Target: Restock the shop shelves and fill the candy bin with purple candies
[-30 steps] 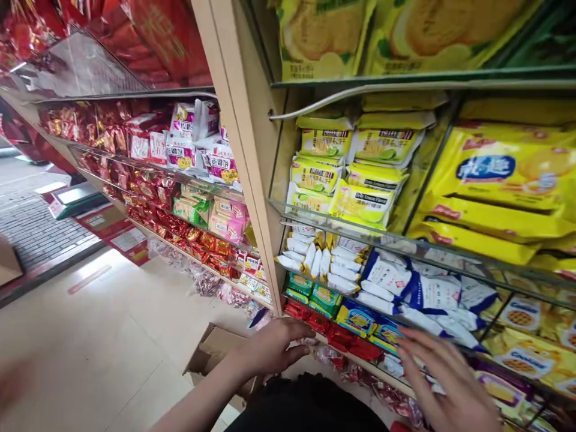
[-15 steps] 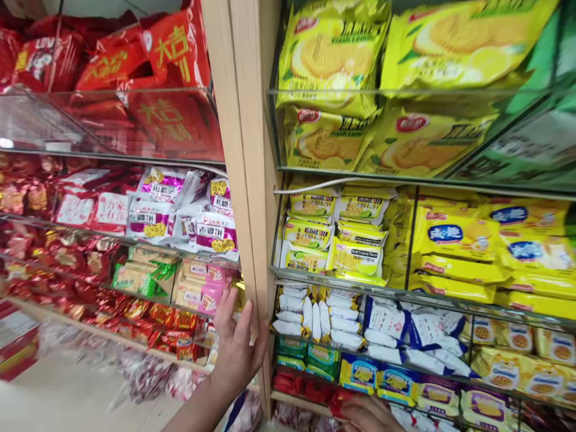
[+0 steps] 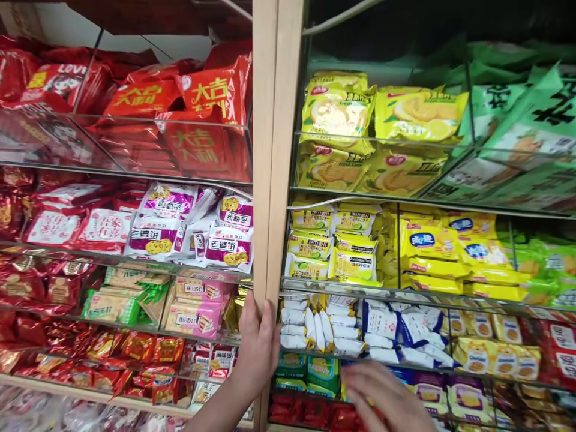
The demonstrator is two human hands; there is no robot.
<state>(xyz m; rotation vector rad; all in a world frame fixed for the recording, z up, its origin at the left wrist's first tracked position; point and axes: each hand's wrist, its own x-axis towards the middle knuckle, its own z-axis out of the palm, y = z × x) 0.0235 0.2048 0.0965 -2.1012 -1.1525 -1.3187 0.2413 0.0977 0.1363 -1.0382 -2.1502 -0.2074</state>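
My left hand (image 3: 257,347) rests with its palm and fingers on the front of the light wooden upright post (image 3: 274,180) that divides two shelf bays. My right hand (image 3: 382,401) is low in front of the lower right shelves, blurred by motion, close to the blue and purple snack packs (image 3: 432,393); nothing shows in it. White and blue packets (image 3: 396,330) lie on the shelf just above it.
Glass-fronted shelves hold snack packs: red bags (image 3: 198,120) top left, white and purple packs (image 3: 189,231), pink and green packs (image 3: 148,300), yellow lemon biscuit bags (image 3: 382,138) and green bags (image 3: 517,132) on the right. Bagged sweets sit at floor level lower left.
The view has risen from the floor and a cardboard box to the shelves. My left hand moved from the shelf base up onto the post. My right hand shifted left and lower.
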